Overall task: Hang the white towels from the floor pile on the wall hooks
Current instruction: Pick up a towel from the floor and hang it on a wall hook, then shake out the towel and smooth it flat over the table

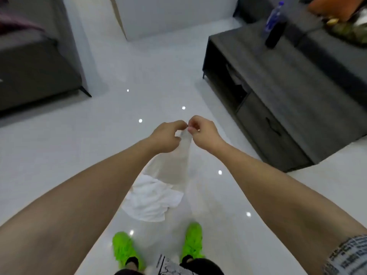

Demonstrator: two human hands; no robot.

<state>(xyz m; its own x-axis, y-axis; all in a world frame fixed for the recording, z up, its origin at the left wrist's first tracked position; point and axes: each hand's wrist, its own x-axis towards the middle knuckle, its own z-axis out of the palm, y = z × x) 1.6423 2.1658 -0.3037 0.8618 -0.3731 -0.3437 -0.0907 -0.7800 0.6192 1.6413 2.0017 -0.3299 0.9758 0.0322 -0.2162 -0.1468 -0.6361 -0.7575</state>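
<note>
A white towel (174, 167) hangs down in front of me from both hands, held at its top edge. My left hand (166, 135) and my right hand (202, 132) pinch that edge close together, fingertips almost touching. Below it, a crumpled white towel pile (153, 199) lies on the glossy white floor, just ahead of my green shoes (193, 241). No wall hooks are in view.
A dark grey low cabinet (288, 100) stands at the right with a dark bottle (275, 32) on top. A grey sofa (33, 66) stands at the left. A white wall (168, 14) lies ahead, with open white floor (139, 76) between.
</note>
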